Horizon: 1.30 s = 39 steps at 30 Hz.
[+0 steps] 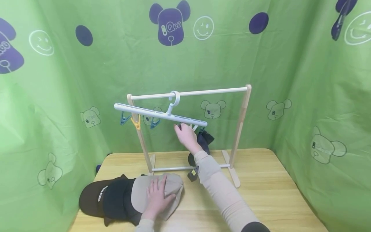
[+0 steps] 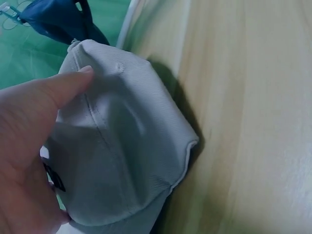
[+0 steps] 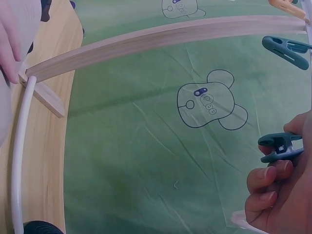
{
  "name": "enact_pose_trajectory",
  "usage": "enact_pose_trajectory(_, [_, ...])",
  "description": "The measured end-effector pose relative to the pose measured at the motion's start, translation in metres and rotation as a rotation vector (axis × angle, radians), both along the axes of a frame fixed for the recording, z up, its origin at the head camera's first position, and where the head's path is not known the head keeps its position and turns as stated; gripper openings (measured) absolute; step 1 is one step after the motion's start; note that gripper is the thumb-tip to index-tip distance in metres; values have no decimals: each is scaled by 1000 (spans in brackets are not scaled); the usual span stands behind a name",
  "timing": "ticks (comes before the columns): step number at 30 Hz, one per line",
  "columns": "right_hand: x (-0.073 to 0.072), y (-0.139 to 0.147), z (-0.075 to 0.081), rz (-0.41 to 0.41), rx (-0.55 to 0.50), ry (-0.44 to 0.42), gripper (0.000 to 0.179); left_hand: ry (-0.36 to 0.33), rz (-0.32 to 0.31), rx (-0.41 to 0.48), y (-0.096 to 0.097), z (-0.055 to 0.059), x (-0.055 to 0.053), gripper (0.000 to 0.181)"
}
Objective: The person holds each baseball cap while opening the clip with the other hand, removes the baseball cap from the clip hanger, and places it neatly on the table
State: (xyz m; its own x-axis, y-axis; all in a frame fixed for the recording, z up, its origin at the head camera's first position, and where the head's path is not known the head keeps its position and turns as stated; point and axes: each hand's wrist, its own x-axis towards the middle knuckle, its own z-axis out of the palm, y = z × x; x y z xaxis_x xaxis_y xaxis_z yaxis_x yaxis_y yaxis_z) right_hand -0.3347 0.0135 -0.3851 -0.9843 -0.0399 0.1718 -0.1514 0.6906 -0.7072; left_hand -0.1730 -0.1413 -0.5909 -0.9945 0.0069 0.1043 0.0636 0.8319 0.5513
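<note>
My left hand rests on a beige baseball cap, its fingers spread over the crown and the thumb lying along the fabric. The beige cap is at the right end of a row of caps on the table. With my right hand I pinch a dark teal clip under the right half of a pale blue clip hanger. The hanger hooks over the rack's top bar and tilts down to the right. At its right end hangs a dark cap, partly behind my arm.
A black cap and a brown cap lie to the left. Teal clips and a yellow clip dangle from the hanger's left half. The rack's wooden right post stands on the table; a green curtain surrounds it.
</note>
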Motion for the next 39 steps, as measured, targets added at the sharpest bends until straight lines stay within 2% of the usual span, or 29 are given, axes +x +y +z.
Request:
enact_pose_trajectory(5, [1,0,0,4,-6,-1,40,4,5,27,-2,5,1,85])
enact_pose_trajectory(14, [2,0,2,9,-14,-7,39,-7,21,70,0,20,3,79])
enact_pose_trajectory(26, [2,0,2,10,17,-12,40,23,27,106,6,36,2,71])
enact_pose_trajectory(33, [5,2,4,10,43,-17,43,58,10,120,10,46,2,69])
enact_pose_trajectory(39, [6,3,5,6,58,-8,44,30,4,137,14,54,1,71])
